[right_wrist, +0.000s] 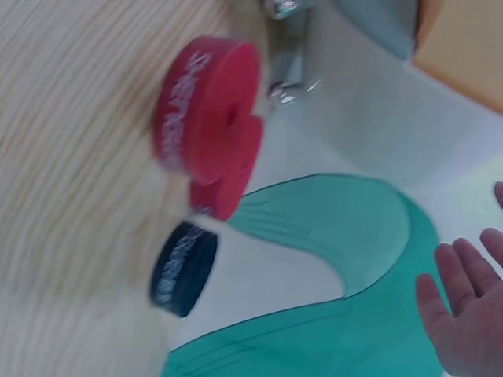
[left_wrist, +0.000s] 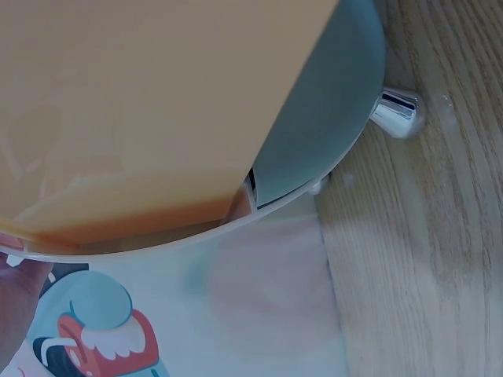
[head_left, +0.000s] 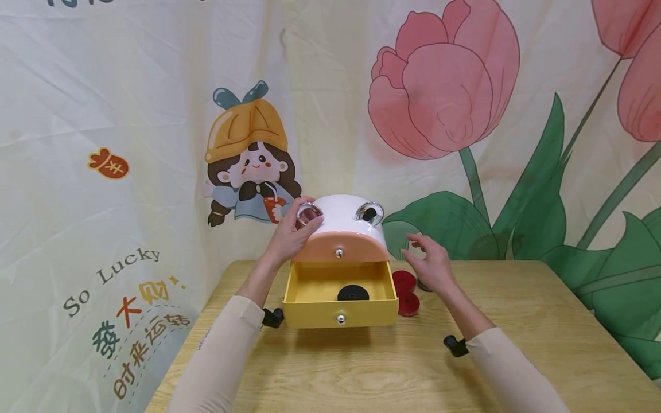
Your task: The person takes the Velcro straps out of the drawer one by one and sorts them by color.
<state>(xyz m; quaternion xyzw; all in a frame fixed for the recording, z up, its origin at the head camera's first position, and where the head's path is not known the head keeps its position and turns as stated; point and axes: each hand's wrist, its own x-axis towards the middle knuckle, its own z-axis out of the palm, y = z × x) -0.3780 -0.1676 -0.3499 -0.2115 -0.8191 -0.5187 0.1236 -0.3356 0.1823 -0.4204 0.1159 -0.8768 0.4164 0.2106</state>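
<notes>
A small frog-faced drawer box (head_left: 343, 218), white on top with chrome-ringed eyes, stands on the table. Its orange upper drawer (head_left: 361, 248) is in, while the yellow lower drawer (head_left: 315, 312) is pulled out with a flat black roll (head_left: 353, 293) inside. My left hand (head_left: 292, 234) grips the box's upper left corner by the eye, thumb in front; in the left wrist view only a bit of that hand (left_wrist: 19, 302) shows. To the right of the box, my right hand (head_left: 431, 263) hovers with loosely bent fingers and holds nothing.
Two red rolls with white lettering (right_wrist: 208, 110) lie beside the box's right side. A smaller black roll (right_wrist: 184, 269) is near them, partly hidden by my right hand in the head view. Behind the wooden table (head_left: 392, 373) hangs a printed curtain (head_left: 330, 115).
</notes>
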